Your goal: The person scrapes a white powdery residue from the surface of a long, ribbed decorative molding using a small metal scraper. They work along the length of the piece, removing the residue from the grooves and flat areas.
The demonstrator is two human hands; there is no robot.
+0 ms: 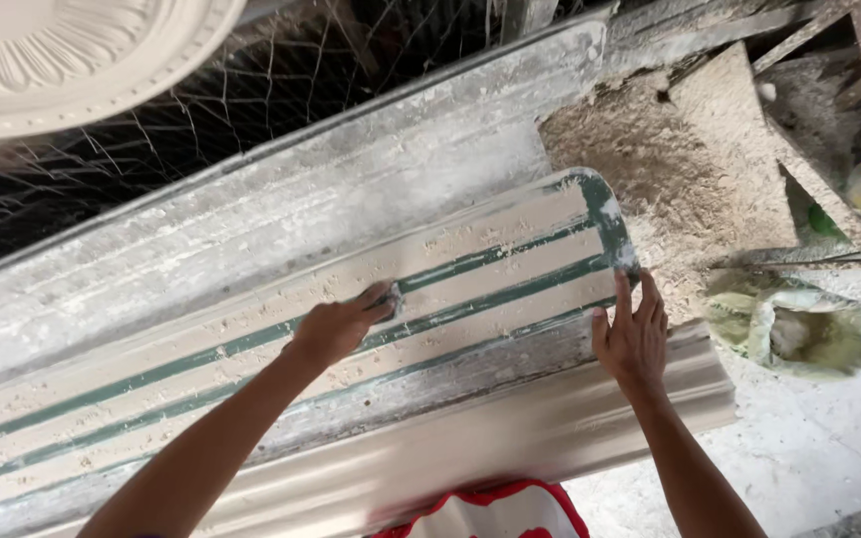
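Note:
A long green moulding form (510,261) with ridged grooves lies diagonally across the bench, smeared with pale plaster. My left hand (339,325) is closed on a small dark scraper (391,295) pressed against a groove near the middle of the form. My right hand (632,334) rests flat, fingers spread, on the form's lower right end. A pale cornice strip (550,428) runs along the near side below the form.
A plaster-crusted bench (281,209) stretches behind the form. A round white ceiling rose (72,60) hangs at top left over wire mesh (251,90). A green-white sack (799,329) sits at right on a dusty floor. A red-trimmed cloth (500,508) is at the bottom.

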